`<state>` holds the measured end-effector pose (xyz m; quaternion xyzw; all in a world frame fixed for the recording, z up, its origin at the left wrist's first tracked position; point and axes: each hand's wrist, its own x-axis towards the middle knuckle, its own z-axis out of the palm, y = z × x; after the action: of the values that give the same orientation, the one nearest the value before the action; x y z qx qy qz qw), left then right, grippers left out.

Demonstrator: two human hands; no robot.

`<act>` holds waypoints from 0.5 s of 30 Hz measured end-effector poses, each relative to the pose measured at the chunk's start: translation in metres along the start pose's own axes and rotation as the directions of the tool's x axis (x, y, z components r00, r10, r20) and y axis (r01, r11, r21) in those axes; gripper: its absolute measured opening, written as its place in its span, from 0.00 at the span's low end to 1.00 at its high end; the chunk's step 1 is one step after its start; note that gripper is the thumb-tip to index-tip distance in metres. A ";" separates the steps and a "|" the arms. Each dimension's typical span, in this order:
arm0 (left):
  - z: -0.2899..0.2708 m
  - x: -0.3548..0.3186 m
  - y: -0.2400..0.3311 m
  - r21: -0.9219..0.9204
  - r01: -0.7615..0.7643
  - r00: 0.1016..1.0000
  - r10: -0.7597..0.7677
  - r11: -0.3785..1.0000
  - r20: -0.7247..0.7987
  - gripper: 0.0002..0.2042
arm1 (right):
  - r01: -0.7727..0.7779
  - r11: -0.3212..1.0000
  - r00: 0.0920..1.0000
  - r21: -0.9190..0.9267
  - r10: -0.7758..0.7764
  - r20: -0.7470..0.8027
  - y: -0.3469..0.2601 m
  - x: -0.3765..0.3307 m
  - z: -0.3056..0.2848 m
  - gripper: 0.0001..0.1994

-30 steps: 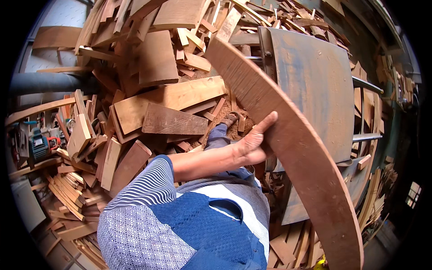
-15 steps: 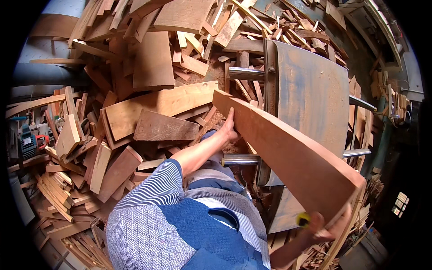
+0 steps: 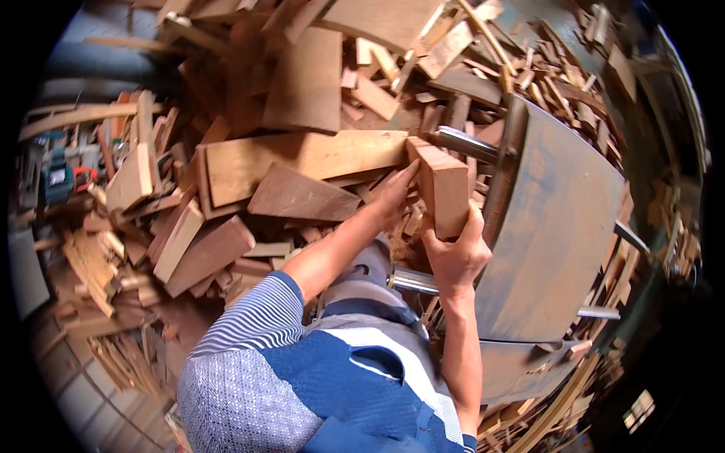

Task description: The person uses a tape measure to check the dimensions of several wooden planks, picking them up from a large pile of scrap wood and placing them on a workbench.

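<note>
A thick reddish-brown wooden board point(image 3: 442, 185) is in both my hands, left of a metal machine table. It is foreshortened, its near end face turned toward me and its far end beside a pale plank. My left hand point(image 3: 396, 196) presses against the board's left side, its fingers partly hidden behind the wood. From below, my right hand point(image 3: 461, 253) wraps its thumb and fingers round the near end. The metal table point(image 3: 555, 219) has a dusty, blue-grey top, and the board is close to its left edge.
Shiny metal bars point(image 3: 468, 143) stick out from the table's side. To the left, a pale plank point(image 3: 302, 158) and a dark board point(image 3: 302, 192) lie on a heap of offcuts. A teal power tool point(image 3: 59, 177) stands at far left; long strips point(image 3: 555, 408) lie at lower right.
The board has swung off the metal table to its left and now points away from me. My right hand has moved up and left with its near end. The view has shifted.
</note>
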<state>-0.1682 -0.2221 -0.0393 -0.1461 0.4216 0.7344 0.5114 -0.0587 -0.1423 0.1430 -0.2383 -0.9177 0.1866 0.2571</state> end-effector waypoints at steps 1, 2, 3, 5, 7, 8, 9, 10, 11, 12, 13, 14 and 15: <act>0.013 -0.043 0.030 0.095 -0.072 0.997 0.073 0.993 -0.007 0.32 | 0.025 0.999 1.000 0.026 -0.026 0.017 -0.009 0.000 0.005 0.34; 0.027 -0.083 0.060 0.023 -0.132 0.988 0.130 0.991 0.078 0.33 | 0.054 0.997 0.998 0.050 -0.054 0.014 -0.017 0.004 0.010 0.35; 0.041 -0.115 0.080 -0.019 -0.243 0.960 0.244 0.970 0.134 0.36 | 0.016 0.997 0.995 0.073 -0.024 0.101 -0.025 0.002 0.014 0.37; 0.054 -0.156 0.097 0.088 -0.397 0.915 0.387 0.913 0.112 0.39 | -0.009 0.996 0.965 0.088 -0.014 0.262 -0.042 0.001 0.021 0.40; 0.045 -0.178 0.103 0.460 -0.303 0.931 0.362 0.834 -0.042 0.40 | -0.036 0.952 0.895 0.303 -0.104 0.433 -0.052 0.001 0.028 0.43; 0.050 -0.182 0.106 0.513 -0.392 0.841 0.523 0.764 -0.136 0.39 | 0.015 0.951 0.844 0.308 -0.177 0.506 -0.056 0.001 0.029 0.41; 0.046 -0.180 0.109 0.486 -0.389 0.786 0.557 0.782 -0.267 0.37 | 0.067 0.946 0.779 0.316 -0.248 0.576 -0.060 0.000 0.028 0.38; 0.031 -0.174 0.114 0.434 -0.492 0.706 0.637 0.755 -0.309 0.33 | 0.071 0.928 0.750 0.366 -0.292 0.594 -0.059 -0.003 0.025 0.34; 0.015 -0.177 0.124 0.463 -0.509 0.675 0.671 0.725 -0.309 0.38 | 0.044 0.925 0.739 0.378 -0.285 0.611 -0.058 -0.007 0.017 0.33; -0.021 -0.168 0.122 0.592 -0.448 0.519 0.735 0.669 -0.437 0.47 | 0.000 0.938 0.706 0.346 -0.245 0.664 -0.053 -0.014 0.013 0.33; -0.047 -0.167 0.133 0.707 -0.236 0.454 0.719 0.667 -0.527 0.51 | -0.047 0.952 0.671 0.303 -0.194 0.715 -0.043 -0.022 0.012 0.32; -0.057 -0.170 0.147 0.616 -0.341 0.458 0.698 0.710 -0.551 0.50 | -0.132 0.945 0.667 0.299 -0.139 0.732 -0.030 -0.031 0.010 0.31; -0.091 -0.166 0.153 0.630 -0.398 0.387 0.744 0.667 -0.544 0.44 | -0.212 0.930 0.658 0.301 -0.092 0.747 -0.017 -0.040 0.009 0.29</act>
<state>-0.2501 -0.4146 0.0852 -0.1778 0.7592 0.6261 0.0033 -0.0393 -0.1792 0.1288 -0.1190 -0.8819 0.4423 -0.1114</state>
